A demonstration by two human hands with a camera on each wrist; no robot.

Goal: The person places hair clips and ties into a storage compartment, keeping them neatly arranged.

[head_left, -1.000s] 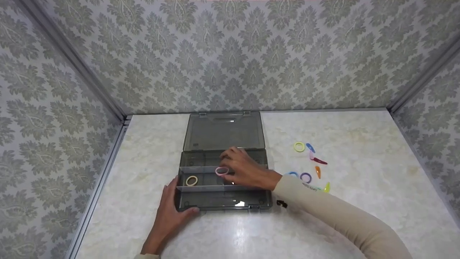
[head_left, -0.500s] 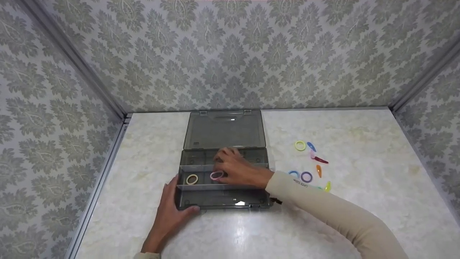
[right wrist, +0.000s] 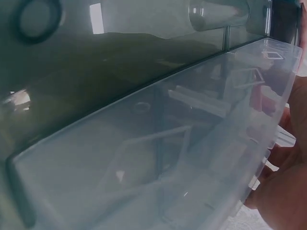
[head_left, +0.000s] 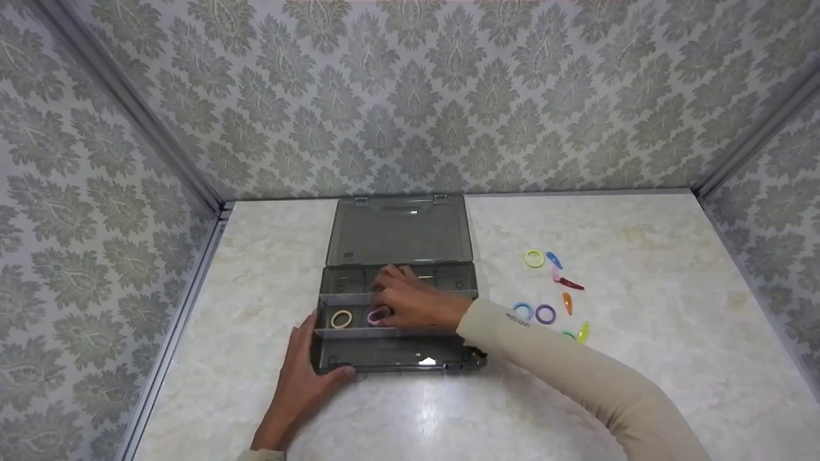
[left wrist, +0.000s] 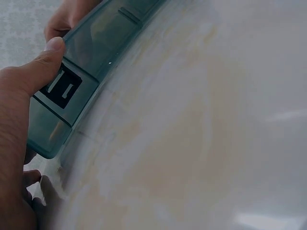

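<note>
A smoky grey compartment box [head_left: 384, 369] lies on the table, its lid [head_left: 400, 230] folded back toward the wall. My left hand [head_left: 302, 365] grips the box's front left corner, thumb on the front wall and fingers along the left side. In the middle row my right hand [head_left: 416, 304] pinches a pink hair tie [head_left: 371, 315], low between the dividers. To its left lies a cream hair tie [head_left: 341, 328]. The right wrist view shows a clear divider [right wrist: 144, 143] with pink [right wrist: 263, 98] showing through it beside the fingers; part of the fingertips is hidden.
Right of the box lie yellow [head_left: 526, 258], blue [head_left: 523, 304] and purple [head_left: 545, 322] hair ties. Near them are blue [head_left: 555, 260], dark red [head_left: 572, 283], orange [head_left: 567, 303] and yellow [head_left: 583, 333] snap clips. Patterned walls [head_left: 410, 128] border the table.
My right hand has moved left and lower into the middle row with the pink hair tie, toward the cream one. The left hand has stayed at the box corner.
</note>
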